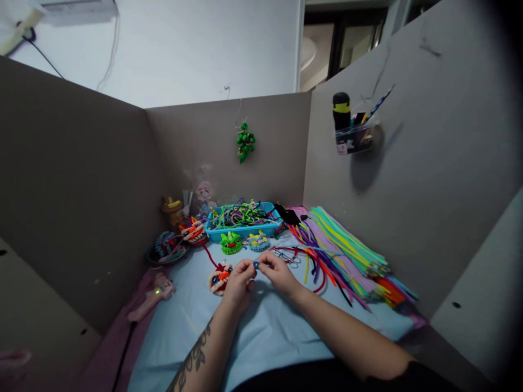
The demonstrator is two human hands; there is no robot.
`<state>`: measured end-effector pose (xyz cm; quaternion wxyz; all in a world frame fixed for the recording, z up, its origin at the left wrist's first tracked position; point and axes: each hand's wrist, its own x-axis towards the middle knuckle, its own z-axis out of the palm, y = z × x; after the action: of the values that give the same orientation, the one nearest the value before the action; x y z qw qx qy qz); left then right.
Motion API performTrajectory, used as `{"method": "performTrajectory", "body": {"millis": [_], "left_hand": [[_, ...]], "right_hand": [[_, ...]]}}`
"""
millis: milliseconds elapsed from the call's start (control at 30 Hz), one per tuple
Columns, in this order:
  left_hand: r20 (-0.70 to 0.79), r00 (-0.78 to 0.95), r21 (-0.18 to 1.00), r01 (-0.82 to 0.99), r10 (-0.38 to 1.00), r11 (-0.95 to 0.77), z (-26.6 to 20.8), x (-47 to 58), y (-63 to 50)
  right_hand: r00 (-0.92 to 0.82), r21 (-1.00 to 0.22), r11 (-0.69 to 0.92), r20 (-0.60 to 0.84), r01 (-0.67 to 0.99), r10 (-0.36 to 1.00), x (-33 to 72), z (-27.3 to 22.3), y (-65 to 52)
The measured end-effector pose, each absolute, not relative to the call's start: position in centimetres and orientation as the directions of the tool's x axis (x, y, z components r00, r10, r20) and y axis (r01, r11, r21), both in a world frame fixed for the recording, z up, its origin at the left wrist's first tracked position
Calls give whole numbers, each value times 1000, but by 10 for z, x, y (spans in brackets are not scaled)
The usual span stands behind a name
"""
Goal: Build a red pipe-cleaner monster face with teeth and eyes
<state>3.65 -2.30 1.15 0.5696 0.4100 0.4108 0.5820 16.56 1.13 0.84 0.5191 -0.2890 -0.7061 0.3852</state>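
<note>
Over the blue cloth, my left hand (241,277) and my right hand (281,275) meet fingertip to fingertip. Between them they pinch a small round blue piece (256,264); my fingers partly cover it, and its exact kind is too small to make out. Beside my left hand lies a red, cream and orange pipe-cleaner animal head (219,279) with blue eyes, partly hidden behind that hand. Just beyond my hands sit a green pipe-cleaner head (231,243) and a light-blue and yellow one (259,241). Scissors (291,259) lie past my right hand.
A blue basket (214,234) of pipe-cleaner scraps stands at the back. Bundles of coloured pipe cleaners (347,239) cover the right side. A pink glue gun (153,298) with a lit green light rests left, near a dark bowl (153,256). Grey partitions (269,158) enclose the table.
</note>
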Motion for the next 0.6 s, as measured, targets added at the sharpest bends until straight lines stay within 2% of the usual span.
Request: {"method": "performTrajectory", "body": {"millis": [100,167,267,400,500,600], "left_hand": [[-5,-9,947,-322,1000,1,12,35,-22],[24,-70,968,-248,997,-41,8,32,-20],[152,-165,987,-27,975,-158,1,27,-15],[273,-134,954,164,953,-250,-2,25,-13],[252,-65,960,146,965,-241,2,25,-15],[176,42,983,55,984,-178,6,25,-18]], "right_hand": [[-349,-897,438,427,-51,834,164,4,14],[-362,-907,418,407,-52,838,165,1,17],[-338,-887,461,432,7,836,167,1,20],[-296,-831,547,500,100,814,169,5,19],[-314,-821,563,512,95,800,169,9,17],[-421,-907,422,385,-5,821,171,8,19]]}}
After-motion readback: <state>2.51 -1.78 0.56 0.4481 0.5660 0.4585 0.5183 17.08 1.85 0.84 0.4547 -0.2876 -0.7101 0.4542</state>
